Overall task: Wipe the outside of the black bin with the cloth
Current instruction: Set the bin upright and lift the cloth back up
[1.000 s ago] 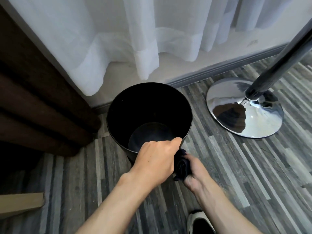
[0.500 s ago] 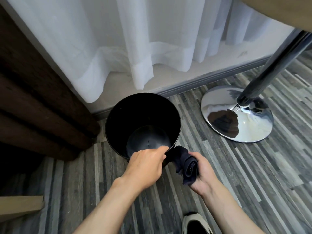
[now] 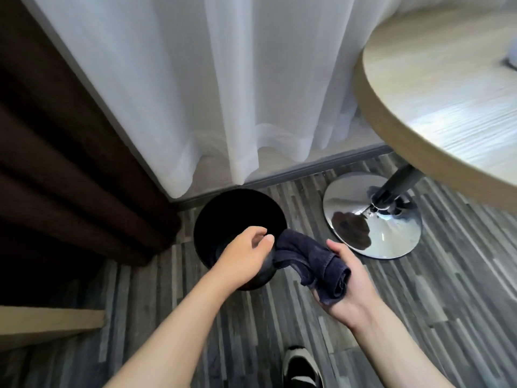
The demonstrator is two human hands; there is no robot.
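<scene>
The round black bin (image 3: 237, 214) stands upright on the striped floor below the white curtain. My left hand (image 3: 243, 259) hovers over its near rim with fingers loosely curled; whether it grips the rim is unclear. To the right of the bin, my right hand (image 3: 347, 287) holds a crumpled dark blue cloth (image 3: 310, 263). One end of the cloth reaches to the bin's near right rim, beside my left fingertips. My left hand hides the near wall of the bin.
A round wooden table (image 3: 436, 88) overhangs at the right on a dark pole with a shiny chrome base (image 3: 386, 233). Dark brown drapes (image 3: 70, 163) hang at the left. A wooden board edge (image 3: 50, 320) lies lower left. A shoe (image 3: 302, 368) shows at the bottom.
The view has pulled up and back, so the bin looks smaller and the tabletop appears. My right hand has drawn the cloth away from the bin wall, up and to the right.
</scene>
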